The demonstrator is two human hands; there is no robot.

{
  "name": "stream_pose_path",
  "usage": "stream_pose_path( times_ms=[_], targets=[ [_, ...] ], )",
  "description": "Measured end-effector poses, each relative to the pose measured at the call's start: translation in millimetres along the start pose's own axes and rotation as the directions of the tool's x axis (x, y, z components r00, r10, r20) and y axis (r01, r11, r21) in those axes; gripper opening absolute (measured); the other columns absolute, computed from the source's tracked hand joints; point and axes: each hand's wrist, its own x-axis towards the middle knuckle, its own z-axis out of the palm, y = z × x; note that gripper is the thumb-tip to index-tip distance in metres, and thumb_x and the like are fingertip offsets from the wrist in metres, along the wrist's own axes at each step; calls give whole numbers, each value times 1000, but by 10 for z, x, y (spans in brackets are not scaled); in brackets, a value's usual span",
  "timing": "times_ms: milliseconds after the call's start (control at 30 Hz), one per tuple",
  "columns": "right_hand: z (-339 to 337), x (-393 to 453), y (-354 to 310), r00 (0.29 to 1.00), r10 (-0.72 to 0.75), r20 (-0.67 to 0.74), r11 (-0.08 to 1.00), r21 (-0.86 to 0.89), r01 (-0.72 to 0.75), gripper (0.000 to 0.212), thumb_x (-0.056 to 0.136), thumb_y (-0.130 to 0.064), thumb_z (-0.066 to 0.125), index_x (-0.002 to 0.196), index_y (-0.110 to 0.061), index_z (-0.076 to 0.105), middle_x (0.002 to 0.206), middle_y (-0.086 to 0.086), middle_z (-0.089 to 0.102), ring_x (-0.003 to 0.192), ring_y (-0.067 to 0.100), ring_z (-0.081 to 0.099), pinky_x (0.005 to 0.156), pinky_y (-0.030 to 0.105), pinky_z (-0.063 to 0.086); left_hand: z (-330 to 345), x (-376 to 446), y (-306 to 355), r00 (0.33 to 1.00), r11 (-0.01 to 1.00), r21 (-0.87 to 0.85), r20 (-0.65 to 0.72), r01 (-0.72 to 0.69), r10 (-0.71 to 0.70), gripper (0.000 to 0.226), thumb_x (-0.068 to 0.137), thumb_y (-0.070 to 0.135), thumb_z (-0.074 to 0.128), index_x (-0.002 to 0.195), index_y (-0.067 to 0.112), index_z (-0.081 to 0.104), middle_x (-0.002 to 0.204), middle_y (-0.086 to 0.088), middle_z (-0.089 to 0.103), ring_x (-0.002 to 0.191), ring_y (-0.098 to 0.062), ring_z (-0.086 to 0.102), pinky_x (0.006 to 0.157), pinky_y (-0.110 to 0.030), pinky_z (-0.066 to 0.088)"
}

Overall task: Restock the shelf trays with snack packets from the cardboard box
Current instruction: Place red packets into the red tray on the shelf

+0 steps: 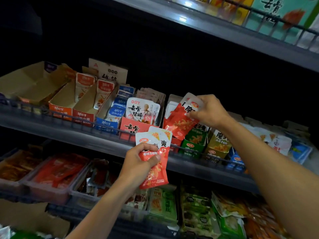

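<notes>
Right hand (209, 111) is pinching a red snack packet (181, 121) by its top corner, fingers curled round it, lowering it into the red tray (174, 144) on the middle shelf (86, 135), roughly mid-way along the front rail. The packet's bottom end sits just over the tray's front lip, tilted, not seated yet. Left hand (140, 161) is clamped round a small stack of the same red packets (155, 157), thumb across the front, held just below the shelf's front edge and waiting its turn.

What could go wrong from here, as I see it:
- That tilted packet could catch on the tray lip or the wire rail (69, 119) and flop forward off the shelf's front edge, since only a corner is held.
- It's touching the green tray (193, 144) next door, so a sloppy drop lands it in the wrong flavour.
- The left-hand stack is slick foil held by one thumb; a looser grip and the packets fan out and slide onto the lower shelf (207, 173).

Hard to make out: the lighting is awful, and the back of the shelf is pure black. I can't tell how full the red tray is behind the packet, maybe a few white-backed ones are standing there. Can't count the left-hand stack, at least two. The cardboard box is possibly that brown flap (25, 216) at the bottom left corner, mostly cut off.
</notes>
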Motion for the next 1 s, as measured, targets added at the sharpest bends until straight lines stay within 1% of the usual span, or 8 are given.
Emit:
stream_pose_path(
  times_ms=[233, 333, 400, 500, 633, 733, 867, 1000],
  targets=[
    [81, 229, -158, 997, -47, 54, 998, -47, 50, 32, 83, -21, 78, 108, -19, 58, 99, -4, 63, 95, 14, 62, 83, 37, 58, -106, 7, 62, 1000, 1000, -11, -2, -13, 13, 14, 83, 8, 76, 91, 17, 69, 91, -2, 73, 66, -10, 69, 53, -22, 53],
    [136, 214, -147, 985, -11, 173, 977, -206, 47, 36, 78, -29, 81, 104, -21, 58, 103, -2, 65, 97, 16, 63, 85, 38, 57, -173, -15, 59, 1000, 1000, 2, 6, -2, 2, 13, 84, 10, 75, 93, 18, 69, 96, -3, 73, 75, -17, 72, 59, -28, 58],
    [225, 167, -126, 974, 27, 225, 948, -316, 47, 51, 76, -31, 82, 118, -14, 59, 113, 4, 65, 100, 18, 60, 86, 36, 54, -206, -39, 55, 1000, 1000, 20, 17, 7, -8, 14, 85, 11, 75, 95, 18, 69, 99, -2, 72, 79, -21, 72, 65, -33, 59],
    [297, 137, -116, 988, 9, 152, 936, -350, 45, 66, 78, -30, 81, 134, -9, 53, 127, 8, 61, 115, 25, 57, 91, 41, 52, -244, -58, 53, 999, 998, 60, 47, 1, -4, 13, 86, 12, 74, 95, 19, 68, 100, -1, 71, 80, -21, 72, 67, -34, 60],
    [359, 162, -84, 998, -4, 65, 921, -389, 29, 48, 79, -36, 80, 120, -18, 61, 120, 6, 65, 106, 24, 61, 81, 37, 54, -255, -66, 46, 995, 996, 88, 103, -9, 0, 12, 90, 11, 69, 92, 23, 68, 99, -6, 72, 74, -21, 71, 68, -36, 58],
    [415, 153, -48, 1000, -31, -3, 909, -415, 27, 54, 77, -43, 80, 120, -19, 58, 119, 7, 64, 106, 27, 59, 83, 42, 54, -245, -84, 47, 987, 998, 63, 159, 2, -12, 24, 97, 7, 57, 90, 28, 69, 95, -18, 70, 70, -30, 61, 67, -36, 49],
    [368, -106, -132, 936, -223, -274, 961, -225, 163, 36, 88, -37, 68, 114, -13, 60, 103, 2, 63, 97, 20, 58, 80, 38, 51, -204, -135, 74, 970, 998, 53, 244, -24, 10, 35, 98, 6, 55, 102, 41, 57, 103, -18, 67, 72, -32, 60, 68, -37, 50],
    [434, -639, -207, 961, -166, -223, 983, 36, 178, 26, 92, -37, 63, 111, -19, 61, 86, -13, 59, 79, 3, 58, 71, 26, 50, -158, -175, 69, 967, 997, -10, 243, -72, 72, 77, 94, 5, 61, 133, 62, 26, 133, 2, 55, 110, -18, 65, 84, -37, 59]
  ],
)
